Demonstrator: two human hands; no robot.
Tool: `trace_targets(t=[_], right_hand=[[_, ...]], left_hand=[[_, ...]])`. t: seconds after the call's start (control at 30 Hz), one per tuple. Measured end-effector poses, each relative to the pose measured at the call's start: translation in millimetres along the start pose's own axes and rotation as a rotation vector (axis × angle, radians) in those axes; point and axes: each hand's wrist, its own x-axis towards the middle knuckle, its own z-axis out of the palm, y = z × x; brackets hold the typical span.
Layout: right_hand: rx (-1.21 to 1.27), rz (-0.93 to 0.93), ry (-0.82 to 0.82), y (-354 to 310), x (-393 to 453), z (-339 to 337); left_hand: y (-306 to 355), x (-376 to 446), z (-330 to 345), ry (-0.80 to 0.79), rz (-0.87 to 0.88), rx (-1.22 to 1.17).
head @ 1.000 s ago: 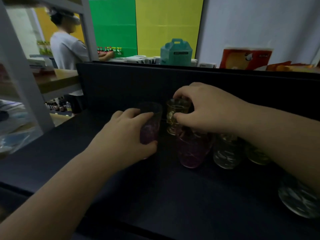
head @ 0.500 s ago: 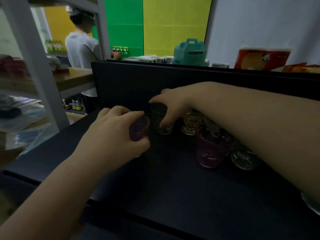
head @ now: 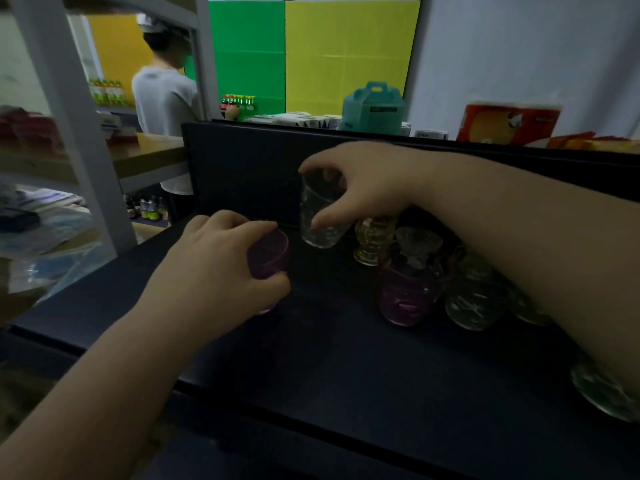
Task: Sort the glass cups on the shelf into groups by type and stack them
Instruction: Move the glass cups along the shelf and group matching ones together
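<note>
My left hand [head: 214, 271] grips a small purple glass cup [head: 268, 256] standing on the dark shelf [head: 311, 358]. My right hand [head: 360, 183] holds a clear glass cup [head: 318, 216] lifted above the shelf, just right of the purple one. Under my right forearm stand an amber footed cup [head: 372, 240], a larger purple cup [head: 405, 296] with a clear cup [head: 417, 247] sitting in it, and a clear patterned cup [head: 472, 303]. Another clear glass [head: 602, 389] shows at the right edge.
The shelf's dark back wall [head: 242, 174] rises right behind the cups. A grey shelf post [head: 69, 116] stands at left. Beyond are a person in a white shirt [head: 162, 95], a teal box [head: 374, 109] and an orange package [head: 505, 121].
My right hand left the amber cup, took the clear cup further left and lifted it off the shelf. My left hand kept its hold on the small purple cup.
</note>
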Motion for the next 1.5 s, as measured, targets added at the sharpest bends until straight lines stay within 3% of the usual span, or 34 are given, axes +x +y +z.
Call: trace_targets(t=[0.4, 0.57, 0.97, 1.5], right_hand=[[0.218, 0.122, 0.345, 21, -173, -47], [0.291, 0.194, 0.395, 46, -286, -43], [0.192, 0.483, 0.42, 116, -533, -24], [0.109, 0.936, 0.562, 201, -706, -26]], left_hand=[[107, -45, -43, 0.076, 0.072, -0.021], [187, -78, -45, 0.072, 0.154, -0.04], [410, -139, 1, -0.028, 0.393, -0.167], [616, -100, 80, -0.173, 0.729, -0.341]])
